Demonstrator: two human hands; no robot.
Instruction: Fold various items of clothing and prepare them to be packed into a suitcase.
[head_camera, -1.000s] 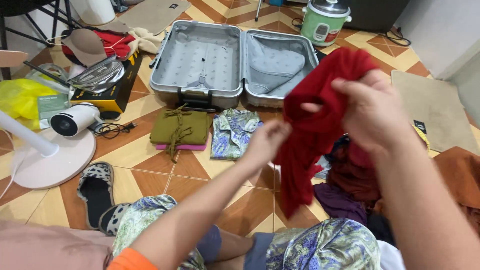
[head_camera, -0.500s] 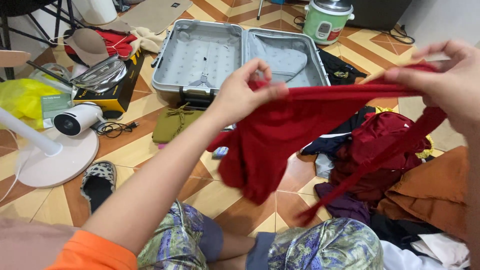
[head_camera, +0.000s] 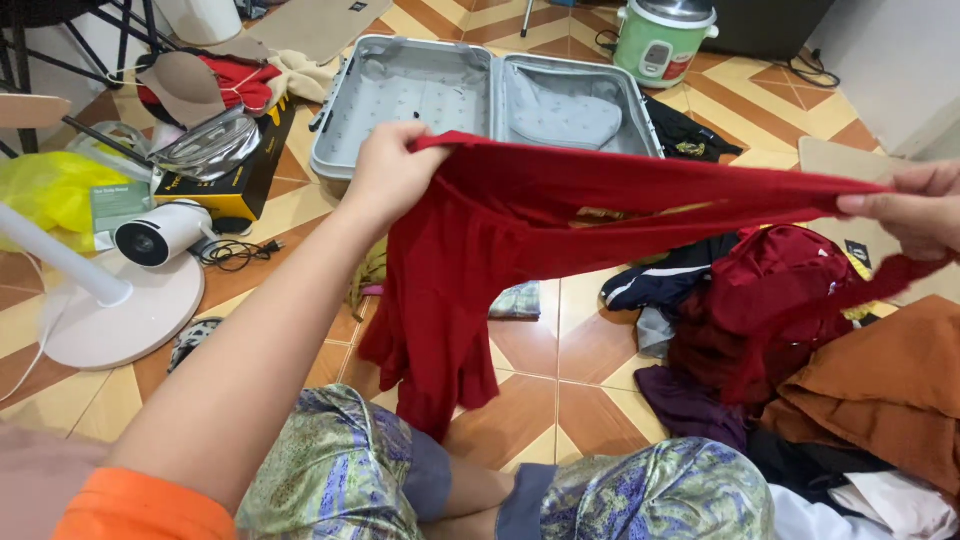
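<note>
Tiled floor (head_camera: 590, 345), one open suitcase (head_camera: 480, 95), one red garment (head_camera: 520, 220) between two hands.

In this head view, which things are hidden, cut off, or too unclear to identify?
- Right hand: cut off by the right edge; only its fingers pinching the red garment show.
- Folded clothes on the floor: almost fully hidden behind the red garment that the left hand holds up.
- Slipper: mostly covered by the left forearm.
- Green rice cooker: top cut off by the upper edge.
</note>
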